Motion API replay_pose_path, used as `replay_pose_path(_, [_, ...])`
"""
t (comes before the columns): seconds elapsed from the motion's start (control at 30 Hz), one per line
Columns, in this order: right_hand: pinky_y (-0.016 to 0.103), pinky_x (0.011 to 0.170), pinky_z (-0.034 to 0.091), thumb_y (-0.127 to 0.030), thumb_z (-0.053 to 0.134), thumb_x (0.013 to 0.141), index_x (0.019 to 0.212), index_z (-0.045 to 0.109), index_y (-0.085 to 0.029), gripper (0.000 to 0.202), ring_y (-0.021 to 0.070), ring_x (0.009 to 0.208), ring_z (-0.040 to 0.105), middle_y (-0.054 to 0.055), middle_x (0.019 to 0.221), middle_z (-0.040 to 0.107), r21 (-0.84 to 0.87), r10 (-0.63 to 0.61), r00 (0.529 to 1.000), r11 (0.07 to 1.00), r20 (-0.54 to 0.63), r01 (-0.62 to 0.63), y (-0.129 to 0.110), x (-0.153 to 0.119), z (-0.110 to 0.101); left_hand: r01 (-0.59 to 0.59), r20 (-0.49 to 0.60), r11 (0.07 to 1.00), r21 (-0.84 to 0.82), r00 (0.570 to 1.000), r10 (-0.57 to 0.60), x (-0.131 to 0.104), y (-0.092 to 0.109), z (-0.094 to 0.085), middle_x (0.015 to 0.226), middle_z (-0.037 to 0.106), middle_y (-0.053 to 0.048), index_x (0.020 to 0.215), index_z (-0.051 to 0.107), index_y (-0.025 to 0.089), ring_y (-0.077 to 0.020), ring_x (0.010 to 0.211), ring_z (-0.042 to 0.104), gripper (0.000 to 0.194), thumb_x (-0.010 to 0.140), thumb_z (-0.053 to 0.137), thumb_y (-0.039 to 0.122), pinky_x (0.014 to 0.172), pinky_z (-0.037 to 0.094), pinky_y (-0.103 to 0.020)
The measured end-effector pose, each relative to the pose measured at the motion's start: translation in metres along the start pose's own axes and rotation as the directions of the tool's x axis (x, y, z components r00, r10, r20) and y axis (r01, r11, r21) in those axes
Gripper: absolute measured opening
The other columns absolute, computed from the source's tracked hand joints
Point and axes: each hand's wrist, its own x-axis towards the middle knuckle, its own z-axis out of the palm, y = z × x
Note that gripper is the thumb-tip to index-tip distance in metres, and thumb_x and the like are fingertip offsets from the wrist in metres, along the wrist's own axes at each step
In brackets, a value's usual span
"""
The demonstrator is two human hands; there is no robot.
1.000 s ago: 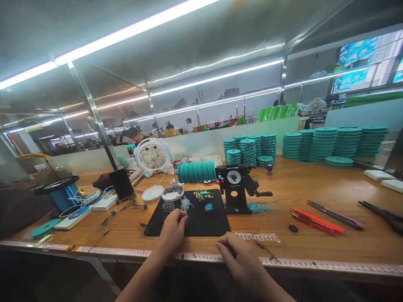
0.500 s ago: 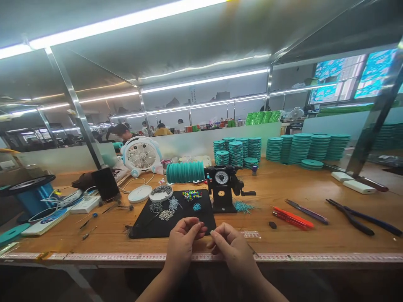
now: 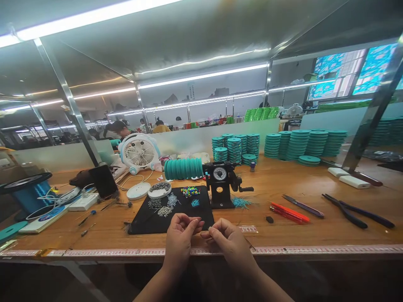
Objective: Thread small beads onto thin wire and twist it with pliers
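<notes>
Both hands are raised close together over the table's front edge, fingertips nearly meeting. My left hand is closed in a pinch, thumb against the index finger; what it holds is too small to make out. Closed the same way, my right hand pinches something tiny that I cannot name. Just beyond them lies a black mat with colourful beads, small blue pieces, pale clear pieces and silvery metal bits. Behind the right hand stands a black hand-cranked winder carrying several teal spools.
A measuring tape runs along the front edge. Rightward lie red pens, a cutter knife and long pliers. Teal spool stacks and a white fan stand behind. A round dish touches the mat. A person sits beyond the divider.
The hands stay pinched, and the right fingertips have drawn slightly nearer the left. The whole view has shifted a little, with the table things appearing slightly higher and further left.
</notes>
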Motion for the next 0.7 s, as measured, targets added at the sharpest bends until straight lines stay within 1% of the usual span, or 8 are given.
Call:
replay_pose_path(0.07, [0.037, 0.068, 0.049, -0.051, 0.060, 0.078, 0.069, 0.052, -0.019, 0.034, 0.0249, 0.073, 0.065, 0.008, 0.074, 0.071, -0.016, -0.004, 1.000, 1.000, -0.017, 0.004, -0.002, 0.000, 0.001, -0.007, 0.008, 1.000, 0.008, 1.000, 0.007, -0.001, 0.000, 0.001, 0.076, 0.069, 0.000, 0.075, 0.046, 0.019, -0.0209, 0.077, 0.071, 0.029, 0.069, 0.074, 0.027, 0.078, 0.054, -0.035])
replay_pose_path(0.13, [0.036, 0.068, 0.050, -0.051, 0.060, 0.077, 0.068, 0.053, -0.018, 0.035, 0.0247, 0.072, 0.065, 0.008, 0.073, 0.071, -0.018, -0.002, 1.000, 1.000, -0.029, 0.002, -0.004, 0.000, 0.002, -0.038, 0.017, 0.999, 0.032, 0.999, 0.037, -0.004, -0.002, 0.001, 0.077, 0.069, 0.001, 0.076, 0.046, 0.020, -0.0204, 0.078, 0.070, 0.028, 0.070, 0.073, 0.027, 0.078, 0.054, -0.035])
replay_pose_path(0.27, [0.033, 0.067, 0.049, -0.049, 0.061, 0.078, 0.068, 0.057, -0.017, 0.034, 0.0229, 0.071, 0.064, 0.007, 0.070, 0.068, -0.063, -0.024, 0.998, 0.998, -0.051, 0.020, -0.005, 0.002, 0.003, -0.190, 0.039, 0.968, 0.164, 0.982, 0.186, -0.012, -0.012, 0.003, 0.078, 0.068, -0.001, 0.078, 0.049, 0.020, -0.0174, 0.078, 0.067, 0.020, 0.075, 0.068, 0.026, 0.074, 0.052, -0.032])
replay_pose_path(0.33, [0.031, 0.064, 0.048, -0.048, 0.060, 0.078, 0.067, 0.058, -0.016, 0.033, 0.0216, 0.068, 0.062, 0.005, 0.067, 0.066, -0.106, -0.029, 0.998, 0.994, -0.058, 0.023, -0.006, 0.002, 0.003, -0.233, 0.062, 0.952, 0.199, 0.972, 0.225, -0.016, -0.018, 0.004, 0.080, 0.068, -0.002, 0.079, 0.049, 0.021, -0.0173, 0.078, 0.066, 0.017, 0.078, 0.066, 0.026, 0.074, 0.052, -0.031])
replay_pose_path(0.43, [0.030, 0.063, 0.047, -0.049, 0.058, 0.079, 0.068, 0.058, -0.016, 0.034, 0.0206, 0.066, 0.061, 0.005, 0.065, 0.065, -0.131, -0.014, 0.998, 0.991, -0.058, 0.006, -0.009, 0.001, 0.004, -0.255, 0.076, 0.942, 0.218, 0.967, 0.244, -0.019, -0.023, 0.004, 0.081, 0.067, -0.003, 0.080, 0.048, 0.021, -0.0181, 0.080, 0.065, 0.015, 0.080, 0.063, 0.026, 0.074, 0.052, -0.033])
replay_pose_path(0.57, [0.029, 0.060, 0.044, -0.051, 0.057, 0.078, 0.066, 0.057, -0.016, 0.037, 0.0194, 0.063, 0.058, 0.004, 0.064, 0.063, -0.152, -0.011, 0.998, 0.988, -0.065, 0.001, -0.010, 0.002, 0.005, -0.293, 0.079, 0.920, 0.260, 0.956, 0.283, -0.019, -0.026, 0.002, 0.081, 0.067, -0.001, 0.081, 0.048, 0.022, -0.0174, 0.080, 0.065, 0.014, 0.080, 0.062, 0.025, 0.075, 0.051, -0.031])
replay_pose_path(0.7, [0.027, 0.055, 0.041, -0.054, 0.058, 0.076, 0.062, 0.055, -0.017, 0.039, 0.0169, 0.058, 0.052, 0.001, 0.058, 0.057, -0.165, -0.016, 0.997, 0.986, -0.075, 0.004, -0.008, 0.005, 0.006, -0.295, 0.100, 0.910, 0.292, 0.955, 0.278, -0.019, -0.031, 0.001, 0.082, 0.065, -0.001, 0.083, 0.049, 0.022, -0.0177, 0.083, 0.065, 0.012, 0.082, 0.060, 0.026, 0.076, 0.051, -0.030])
